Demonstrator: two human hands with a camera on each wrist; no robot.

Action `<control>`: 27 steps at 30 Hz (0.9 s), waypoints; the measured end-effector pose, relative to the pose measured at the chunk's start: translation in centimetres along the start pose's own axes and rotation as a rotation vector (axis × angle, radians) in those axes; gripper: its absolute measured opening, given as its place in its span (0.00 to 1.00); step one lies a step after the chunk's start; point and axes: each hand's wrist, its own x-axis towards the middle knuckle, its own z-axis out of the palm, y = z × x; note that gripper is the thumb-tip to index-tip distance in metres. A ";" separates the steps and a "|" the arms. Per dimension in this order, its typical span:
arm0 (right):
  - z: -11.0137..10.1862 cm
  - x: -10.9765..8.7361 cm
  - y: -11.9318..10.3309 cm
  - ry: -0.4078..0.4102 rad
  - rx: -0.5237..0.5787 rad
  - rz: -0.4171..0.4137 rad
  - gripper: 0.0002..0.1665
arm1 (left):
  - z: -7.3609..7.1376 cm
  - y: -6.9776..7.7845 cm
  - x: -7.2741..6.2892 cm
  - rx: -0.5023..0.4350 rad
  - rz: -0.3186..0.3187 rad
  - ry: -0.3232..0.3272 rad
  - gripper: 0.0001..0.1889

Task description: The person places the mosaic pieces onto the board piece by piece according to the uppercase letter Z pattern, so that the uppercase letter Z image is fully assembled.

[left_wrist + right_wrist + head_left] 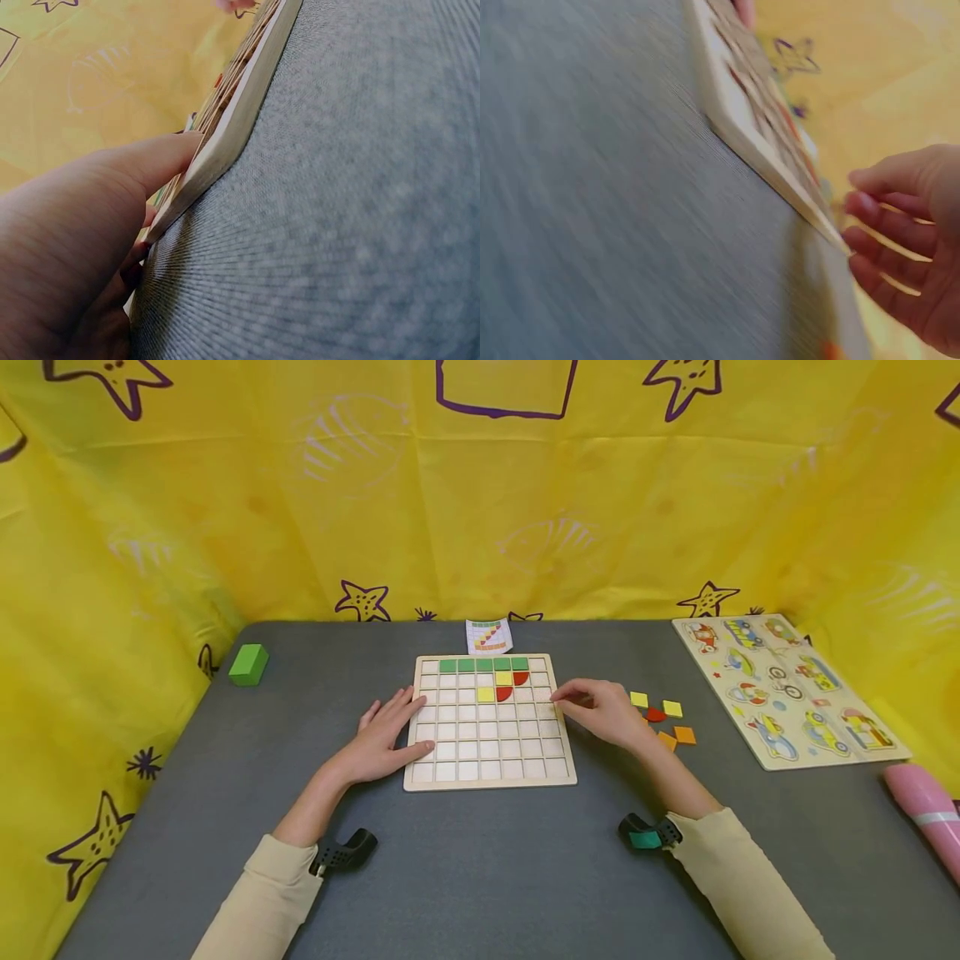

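A wooden grid board [491, 783] lies flat on the table. Five of its top-row cells hold green square tiles [483, 666]. Below them sit two yellow squares and two red quarter-circle tiles [521, 678], stepping down leftward. My left hand [381, 740] rests spread at the board's left side, thumb and fingertips over its rim. In the left wrist view, the thumb [169, 154] presses on the board's edge. My right hand [606, 717] is at the right rim, fingers loosely bent. Nothing shows between its thumb and fingers [881, 217] in the right wrist view.
A small pattern card [489, 637] lies behind the board. Loose yellow, red and orange tiles [672, 709] lie beside the right hand, partly hidden by it. A picture puzzle board [795, 693] and a pink object [926, 810] are at right, a green block [249, 665] at far left.
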 end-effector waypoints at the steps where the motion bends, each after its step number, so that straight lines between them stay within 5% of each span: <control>1: -0.6 -0.2 0.2 -0.005 -0.022 0.003 0.08 | 0.0 0.0 0.0 -0.001 -0.003 -0.001 0.41; 13: -7.1 -2.3 3.9 -0.097 -0.184 0.113 0.11 | 0.4 -0.4 0.0 0.013 0.007 0.019 0.41; 18: -7.6 -2.7 5.1 -0.102 -0.201 0.168 0.13 | 0.4 -0.4 0.0 0.017 0.004 0.018 0.41; 27: -6.6 -2.2 5.0 -0.092 -0.185 0.134 0.14 | 0.2 -0.2 0.1 0.020 0.007 0.020 0.41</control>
